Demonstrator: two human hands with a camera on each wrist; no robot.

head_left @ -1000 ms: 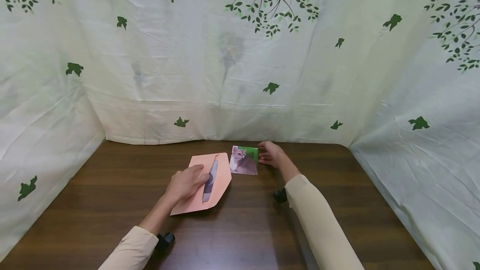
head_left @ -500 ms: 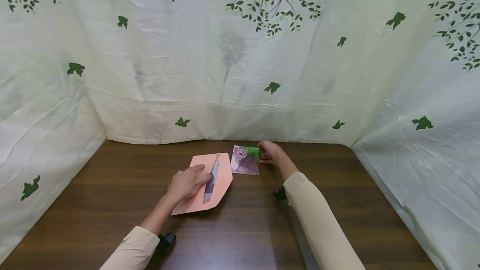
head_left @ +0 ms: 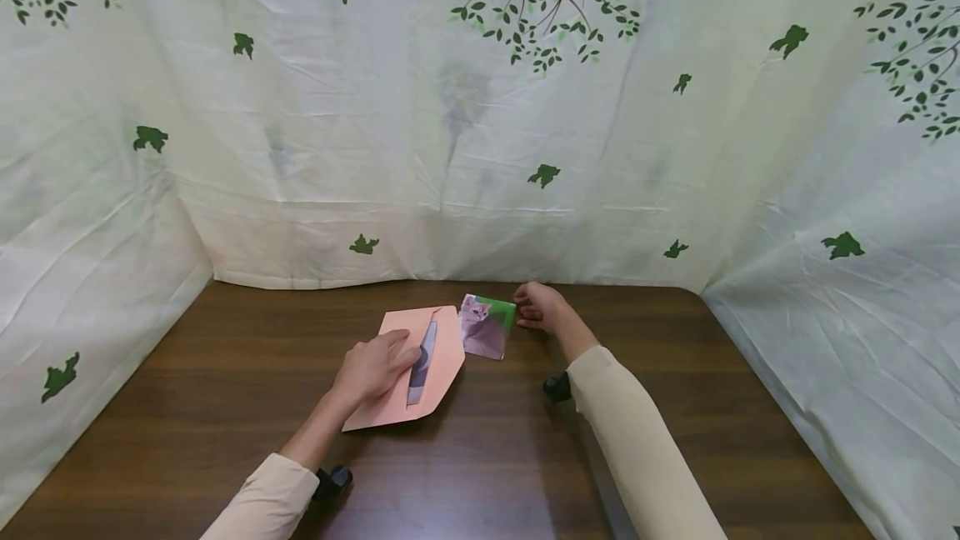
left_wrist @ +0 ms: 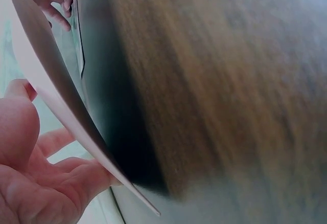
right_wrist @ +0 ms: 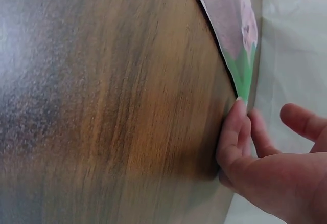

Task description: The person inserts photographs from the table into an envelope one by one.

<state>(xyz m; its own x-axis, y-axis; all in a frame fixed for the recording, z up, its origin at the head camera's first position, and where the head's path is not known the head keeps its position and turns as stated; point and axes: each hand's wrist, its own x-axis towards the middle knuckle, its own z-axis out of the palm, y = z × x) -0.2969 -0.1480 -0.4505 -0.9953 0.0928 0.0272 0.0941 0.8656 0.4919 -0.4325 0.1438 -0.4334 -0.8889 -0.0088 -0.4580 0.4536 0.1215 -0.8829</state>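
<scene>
A pink envelope (head_left: pixel 442 365) lies at the centre-left of the table, a strip of a grey-purple picture showing through its long opening. My left hand (head_left: pixel 375 367) rests on its upper side with fingers spread. In the left wrist view the envelope (left_wrist: pixel 61 101) appears nearly edge-on, a dark shadow under its near side. Right beside the envelope's far right corner lies a square kitten photo (head_left: pixel 487 327) with a green corner, turned at a slant. My right hand (head_left: pixel 543 308) touches that green corner with its fingertips. In the right wrist view its thumb stands apart from the photo (right_wrist: pixel 230 19).
A dark brown wooden table (head_left: pixel 480 473) spreads under both hands. White cloth (head_left: pixel 337 148) printed with leaves and branches hangs along its back and both sides. Black wrist cameras (head_left: pixel 558 387) sit under the cuffs of the beige sleeves.
The kitten photo has turned clockwise and slid slightly left toward the envelope, with my right fingertips at its corner. My left hand and the envelope have stayed put.
</scene>
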